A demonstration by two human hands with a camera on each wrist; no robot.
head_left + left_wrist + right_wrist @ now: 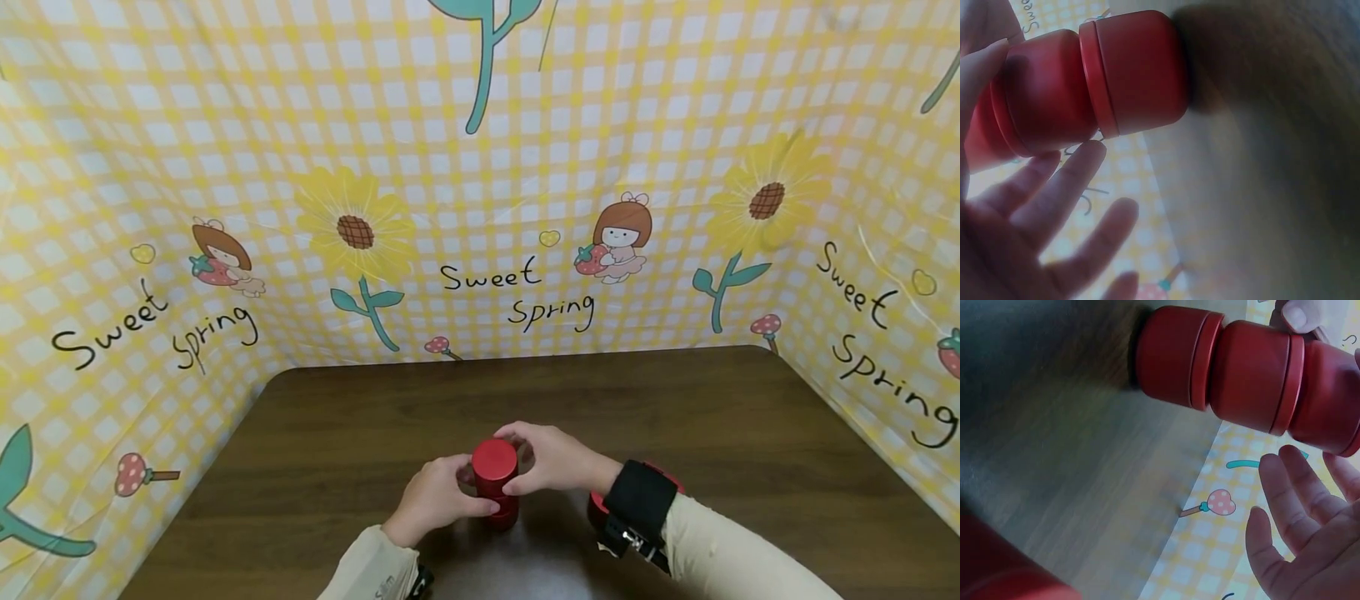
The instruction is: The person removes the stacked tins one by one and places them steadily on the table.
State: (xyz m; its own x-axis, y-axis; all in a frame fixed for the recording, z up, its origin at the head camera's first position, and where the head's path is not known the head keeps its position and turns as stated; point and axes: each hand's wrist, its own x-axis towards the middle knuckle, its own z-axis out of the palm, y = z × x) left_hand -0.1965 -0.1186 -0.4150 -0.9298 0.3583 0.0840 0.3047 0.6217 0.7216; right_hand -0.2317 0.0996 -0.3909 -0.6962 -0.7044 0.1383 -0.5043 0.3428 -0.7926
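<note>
A yellow-and-white checked cloth covers the back and sides, its printed flowers and lettering cut off at the picture edges. In front of it spreads a dark brown wooden table, its near edge out of sight. Two pale sleeves, the right and the left, run off the bottom of the head view.

Between the hands, three red tins stand upright on the table in one stack. The right hand holds the top tin between thumb and index finger, its other fingers spread loosely; the left hand has its thumb and fingers round the middle tin. Some left fingertips are hidden behind the stack in the head view. The bottom tin rests on the table.

The middle and bottom tins show a lid rim, and the top one a flat red top; what any of them contains cannot be seen. The right wrist view cuts off the top tin.

Under the right wrist, a black wristband hides most of another red container; whether it is one or several cannot be told.
</note>
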